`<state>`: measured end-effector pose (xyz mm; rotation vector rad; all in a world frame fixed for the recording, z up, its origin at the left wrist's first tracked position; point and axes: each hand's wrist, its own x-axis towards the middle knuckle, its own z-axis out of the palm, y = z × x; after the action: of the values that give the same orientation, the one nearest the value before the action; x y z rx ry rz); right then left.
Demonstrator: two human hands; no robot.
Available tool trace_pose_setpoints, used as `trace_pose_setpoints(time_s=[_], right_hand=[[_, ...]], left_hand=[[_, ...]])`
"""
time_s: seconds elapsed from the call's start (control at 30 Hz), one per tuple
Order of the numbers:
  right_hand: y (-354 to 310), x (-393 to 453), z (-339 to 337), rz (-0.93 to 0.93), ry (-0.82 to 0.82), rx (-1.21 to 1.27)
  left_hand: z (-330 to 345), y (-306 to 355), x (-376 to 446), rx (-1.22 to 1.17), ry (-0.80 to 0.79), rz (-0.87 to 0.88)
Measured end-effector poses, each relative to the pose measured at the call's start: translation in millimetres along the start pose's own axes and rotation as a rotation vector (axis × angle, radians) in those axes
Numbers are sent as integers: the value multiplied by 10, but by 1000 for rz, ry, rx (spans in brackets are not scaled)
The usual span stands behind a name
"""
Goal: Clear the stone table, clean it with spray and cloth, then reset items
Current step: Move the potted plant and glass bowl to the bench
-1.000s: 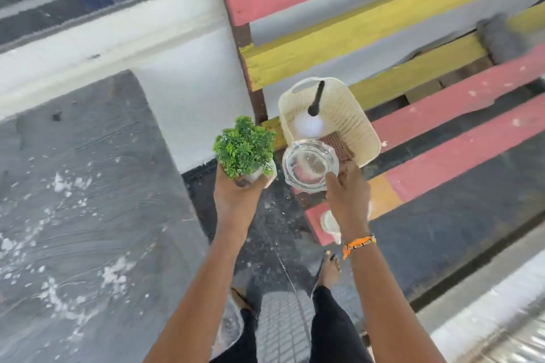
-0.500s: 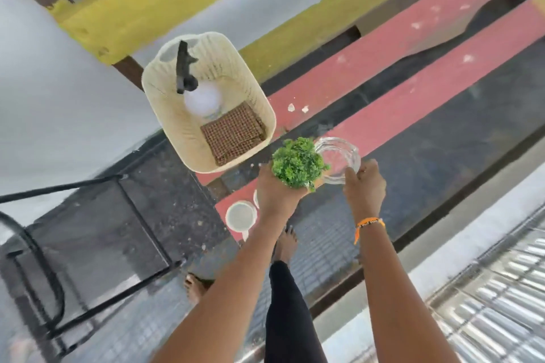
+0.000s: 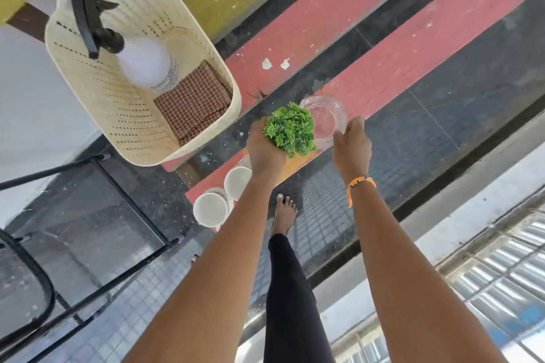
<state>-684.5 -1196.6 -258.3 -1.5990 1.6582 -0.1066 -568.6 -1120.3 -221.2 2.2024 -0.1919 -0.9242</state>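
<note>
Holding both items low over the red bench plank (image 3: 413,47), the person seems to be in the clearing step, about to set things down off the stone table, which is not in view. The left hand (image 3: 265,147) wraps around the base of a small green plant (image 3: 290,128); its pot is hidden by the fingers and leaves. The right hand (image 3: 351,141) pinches the near rim of a glass ashtray (image 3: 324,118), which sits just beside the plant and looks close to or touching the plank; I cannot tell which.

Two white cups (image 3: 211,208) stand on the plank's near end, just below the left wrist. A cream basket (image 3: 103,91) sits near on the bench, holding a spray bottle (image 3: 144,62) and a checked cloth (image 3: 191,103).

Risks from here, as I judge them: the ashtray is held by one edge only, so a loose pinch or a tilted release could let it drop or clack on the wood and chip. The plank is narrow with gaps either side, so an off-centre placing could tip either item over the edge. Lowering the left arm could also knock the cups.
</note>
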Motion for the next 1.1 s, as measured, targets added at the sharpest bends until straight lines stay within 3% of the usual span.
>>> trace_pose_setpoints(time_s=[0.23,0.33,0.67,0.8,0.93,1.03,1.1], right_hand=[[-73,-27,-26,91,30,69],[-154,-125,-41,120,97,105],[-909,-620,-125,-113,132,252],[-1455,-749,-21,-319,-8,272],[-2041,-808,287,-572,-268,219],[-2381,-759,609,-659,-419,133],[-2551,-706,816,-684,-487,75]], left_hand=[[-77,-57,-66,151,-81,92],[-176,-42,-168,84,-100,72],[-498,39,-447,103,-151,-30],[-670,95,-510,8,-108,-81],[-1010,183,-575,-362,39,-160],[-1343,197,-573,-606,151,-199],[-1558,172,-531,-635,219,-201]])
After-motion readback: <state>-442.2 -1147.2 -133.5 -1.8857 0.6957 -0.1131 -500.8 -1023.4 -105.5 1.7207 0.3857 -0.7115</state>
